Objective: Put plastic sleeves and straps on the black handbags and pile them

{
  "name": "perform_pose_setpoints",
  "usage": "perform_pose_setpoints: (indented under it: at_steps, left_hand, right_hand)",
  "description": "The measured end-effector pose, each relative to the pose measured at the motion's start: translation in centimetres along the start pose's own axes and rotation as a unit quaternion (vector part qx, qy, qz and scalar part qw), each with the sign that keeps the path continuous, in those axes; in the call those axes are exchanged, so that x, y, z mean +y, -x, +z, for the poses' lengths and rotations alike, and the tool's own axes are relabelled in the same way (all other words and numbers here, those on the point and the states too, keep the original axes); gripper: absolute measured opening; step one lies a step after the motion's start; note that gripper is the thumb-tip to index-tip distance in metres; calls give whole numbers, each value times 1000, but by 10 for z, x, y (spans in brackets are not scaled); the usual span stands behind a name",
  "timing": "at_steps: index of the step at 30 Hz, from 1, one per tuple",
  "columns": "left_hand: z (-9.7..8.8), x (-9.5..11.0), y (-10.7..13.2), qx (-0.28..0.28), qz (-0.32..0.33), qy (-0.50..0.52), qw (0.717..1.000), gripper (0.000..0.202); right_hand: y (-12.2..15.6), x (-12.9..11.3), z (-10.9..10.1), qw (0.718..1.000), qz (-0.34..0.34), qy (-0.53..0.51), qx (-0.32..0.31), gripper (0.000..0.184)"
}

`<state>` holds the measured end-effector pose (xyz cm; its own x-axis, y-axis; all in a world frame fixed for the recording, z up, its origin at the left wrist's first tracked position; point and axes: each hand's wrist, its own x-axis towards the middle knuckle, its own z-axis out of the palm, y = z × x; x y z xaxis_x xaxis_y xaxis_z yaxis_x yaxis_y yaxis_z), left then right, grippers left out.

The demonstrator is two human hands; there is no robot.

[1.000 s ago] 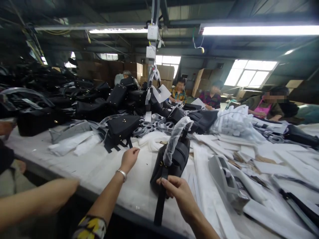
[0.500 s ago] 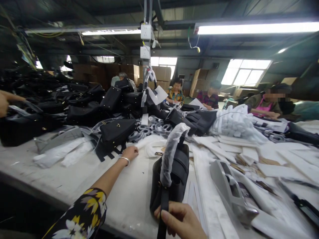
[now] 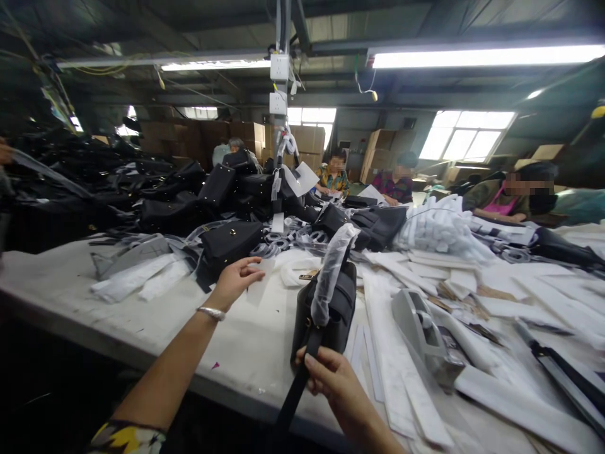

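Note:
A black handbag (image 3: 331, 309) stands upright on the white table (image 3: 227, 340), its handle wrapped in clear bubble film (image 3: 331, 265). My right hand (image 3: 331, 378) is closed on the bag's black strap (image 3: 295, 394) at its lower front. My left hand (image 3: 236, 280), with a silver bracelet at the wrist, pinches a white paper strip (image 3: 259, 284) lifted just off the table, left of the bag. A second black bag (image 3: 229, 243) lies just behind that hand.
A grey tape dispenser (image 3: 423, 328) sits right of the bag among several white paper strips. Heaps of black bags fill the far left and middle. White foam rolls (image 3: 439, 230) lie behind. Three people sit at the table's far side. A power pole (image 3: 280, 94) hangs above.
My left hand has picked up a white paper strip and lifted it off the table. My right hand has kept its hold on the strap. Another person's arm at left has left the view.

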<state>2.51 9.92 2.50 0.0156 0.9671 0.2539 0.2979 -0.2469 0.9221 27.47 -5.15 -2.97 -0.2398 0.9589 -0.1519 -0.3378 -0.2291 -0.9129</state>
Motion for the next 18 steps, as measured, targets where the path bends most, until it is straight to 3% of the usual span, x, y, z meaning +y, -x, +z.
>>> perform_pose_setpoints:
  at_steps: [4,9,13,18]
  left_hand:
    - [0,8,83,-26,-60,25,998,52]
    - [3,-6,171,-39,-145,26,988,47]
    - [3,-7,206,-41,-174,29,983,45]
    - [3,3,215,-49,-192,52,979,45]
  right_hand:
    - [1,6,4,999,-11,-38,27,36]
    - [3,14,15,991,-32,-113,71,32]
    - [4,14,27,981,-49,-152,111,31]
    - [0,15,40,971,-78,-164,153,33]
